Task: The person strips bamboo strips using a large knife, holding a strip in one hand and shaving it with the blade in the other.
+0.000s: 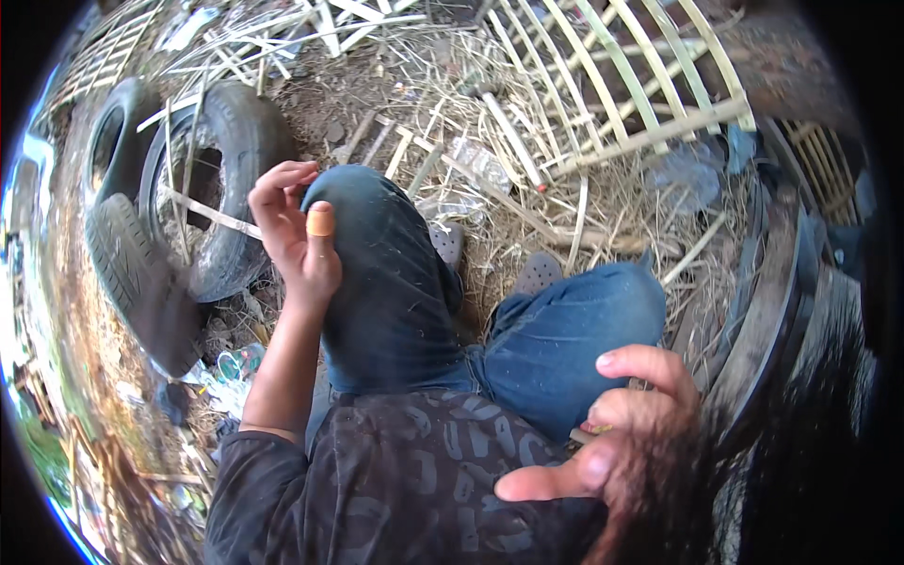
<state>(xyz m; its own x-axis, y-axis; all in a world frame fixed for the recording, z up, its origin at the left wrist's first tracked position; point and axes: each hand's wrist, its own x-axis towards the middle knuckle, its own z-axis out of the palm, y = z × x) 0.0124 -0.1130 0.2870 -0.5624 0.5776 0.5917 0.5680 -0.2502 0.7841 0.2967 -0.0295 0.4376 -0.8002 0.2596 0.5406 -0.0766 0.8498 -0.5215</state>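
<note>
Slat [215,214] on show at the left of the frame, pale, flat and narrow, slanting across the opening of a worn tyre [259,132], and its lower end runs right up beside the left hand [294,226]. Whether skin and wood actually meet there, this angle won't settle. That hand is half open, fingers loosely curled, the thumb standing up in its orange wrap [321,221], a clear gap between them and no firm grip to be seen, all of it beside the bent left knee [353,188].

Over to the lower right: the right hand [626,424], blurred and close to the lens, forefinger hooked, thumb stretched out to the left. A pale stub [581,436] pokes out beside the folded fingers; it may well be pinched there, but I can't tell for sure, nor what it belongs to.

Now, the handling! The slat looks dry and light, springy along its length and stiff across its width, probably more apt to split than to slip. Middle of the length, thumb on the flat face, looks the soundest hold; the edges could be splintery. Upper right, the curved lattice [650,138] looks light for its spread but awkward, and its straight lower rail seems a safer grip than those thin bowed ribs.
</note>
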